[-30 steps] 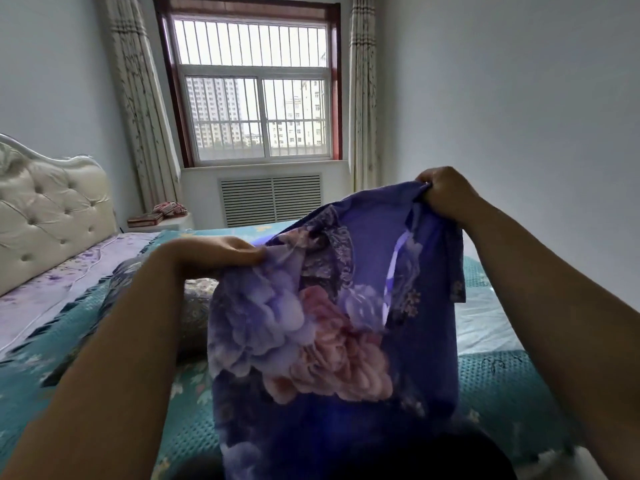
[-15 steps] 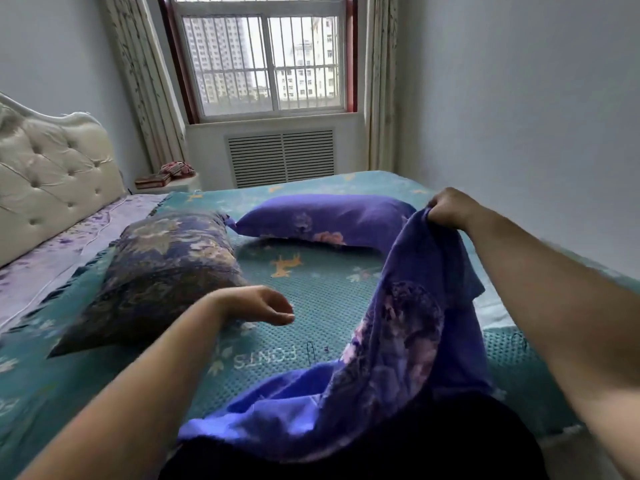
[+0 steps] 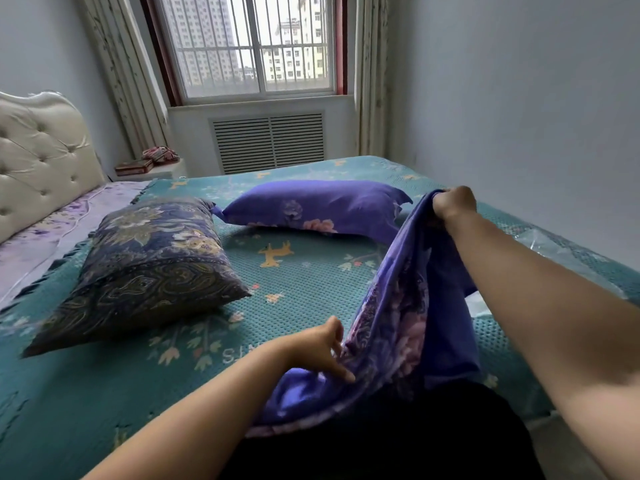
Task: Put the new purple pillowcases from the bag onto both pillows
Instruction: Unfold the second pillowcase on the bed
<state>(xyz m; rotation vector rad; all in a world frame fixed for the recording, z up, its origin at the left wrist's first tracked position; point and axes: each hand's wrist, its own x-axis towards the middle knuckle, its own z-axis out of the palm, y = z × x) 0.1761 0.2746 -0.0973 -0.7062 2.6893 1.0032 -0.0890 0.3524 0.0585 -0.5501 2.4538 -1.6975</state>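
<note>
Right hand: the right hand (image 3: 453,204) is raised at about 2 o'clock in the view, fingers curled tight round the top edge of the loose purple pillowcase (image 3: 405,327), which hangs from it.

Left hand: the left hand (image 3: 320,351) sits low, near 6 o'clock, fingers loosely spread and touching the lower bunched part of the same pillowcase; I cannot tell whether it has any cloth pinched.

Pillowcase: it runs in a long drape from the right hand down and toward 7 o'clock, its bottom pooled on the near edge of the bed (image 3: 311,282) against the person's dark clothing.

Pillow to be covered: the dark paisley pillow (image 3: 145,265) lies at about 10 o'clock from the left hand, well apart from it, its long axis running from the near left toward the far right.

Pillow already purple: the purple pillow (image 3: 318,206) lies farther off at 12 o'clock, long axis across the bed; by its cover, it looks done.

Key relation: the left hand is the nearer one to the paisley pillow, while the right hand holds the case on the opposite side, so the case's mouth likely has to be found and swung leftward.

Stage: judged about halfway.

Bag: a clear plastic bag (image 3: 554,247) lies at 3 o'clock beyond the right forearm.
</note>
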